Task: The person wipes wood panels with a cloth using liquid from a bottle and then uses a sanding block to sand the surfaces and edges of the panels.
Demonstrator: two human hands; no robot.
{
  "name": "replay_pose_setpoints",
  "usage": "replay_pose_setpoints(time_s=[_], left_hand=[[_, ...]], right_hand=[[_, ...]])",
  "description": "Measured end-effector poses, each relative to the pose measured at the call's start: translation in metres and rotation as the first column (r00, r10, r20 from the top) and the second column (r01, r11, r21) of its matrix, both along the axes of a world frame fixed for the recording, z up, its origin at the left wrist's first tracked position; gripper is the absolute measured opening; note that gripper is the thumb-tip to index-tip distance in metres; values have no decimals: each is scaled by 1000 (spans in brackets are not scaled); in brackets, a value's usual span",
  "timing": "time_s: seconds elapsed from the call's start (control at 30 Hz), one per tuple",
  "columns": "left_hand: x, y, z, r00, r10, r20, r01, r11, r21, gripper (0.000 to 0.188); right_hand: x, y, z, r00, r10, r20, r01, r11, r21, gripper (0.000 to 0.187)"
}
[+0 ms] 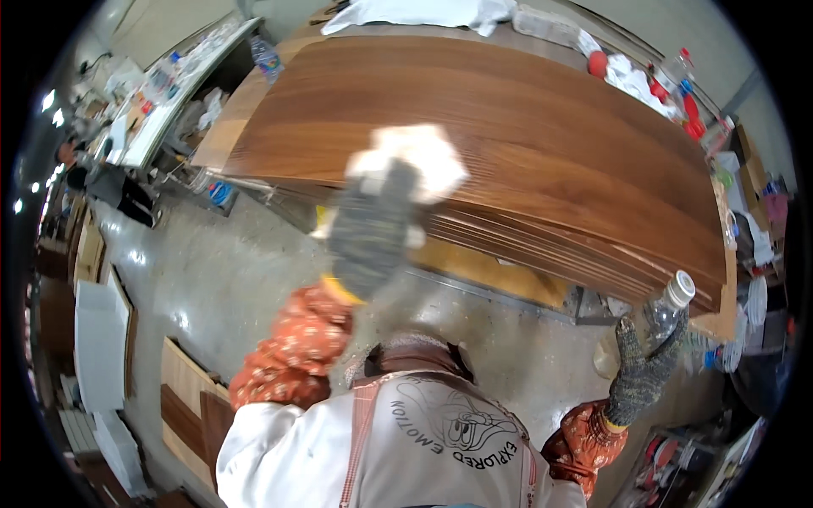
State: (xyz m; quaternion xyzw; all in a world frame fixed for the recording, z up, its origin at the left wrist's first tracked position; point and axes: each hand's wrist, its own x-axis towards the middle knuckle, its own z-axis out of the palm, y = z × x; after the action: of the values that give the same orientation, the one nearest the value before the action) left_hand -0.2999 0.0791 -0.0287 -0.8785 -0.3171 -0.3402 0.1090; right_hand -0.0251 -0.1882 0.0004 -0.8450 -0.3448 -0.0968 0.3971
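Counts: 2 gloved hands, left hand (pixel 373 224) and right hand (pixel 642 372). 1 white cloth (pixel 411 157). 1 clear bottle with white cap (pixel 669 309) in hand, 1 more clear bottle (pixel 266 57) at far left. 1 stack of brown wood sheets (pixel 508 144). 1 red ball (pixel 598 63). Far-right clutter too small to count.

The cloth (pixel 411 161) lies on the board stack's (pixel 508 135) near edge, the bottle (pixel 669 309) right of it.

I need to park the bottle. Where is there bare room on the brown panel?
The brown panel is bare across its middle and right, beyond the left hand and white cloth. The far edge is crowded with red-capped bottles and white rags.
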Motion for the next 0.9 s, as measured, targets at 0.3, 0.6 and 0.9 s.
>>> replay_pose_setpoints(time_s=[0.3, 0.6, 0.9], left_hand=[[-158, 104, -5, 953, 278, -120, -278, 960, 9, 45], [13, 26, 7, 979, 32, -201, -16, 997, 81, 56], [232, -94, 3, 940, -230, -254, 240, 971, 12, 71]], right_hand=[[-3, -10, -22, 981, -174, -85, 187, 966, 181, 75], [25, -48, -43, 919, -331, 212, 309, 942, 129, 55], [119, -107, -13, 981, -188, -40, 192, 960, 203, 76]])
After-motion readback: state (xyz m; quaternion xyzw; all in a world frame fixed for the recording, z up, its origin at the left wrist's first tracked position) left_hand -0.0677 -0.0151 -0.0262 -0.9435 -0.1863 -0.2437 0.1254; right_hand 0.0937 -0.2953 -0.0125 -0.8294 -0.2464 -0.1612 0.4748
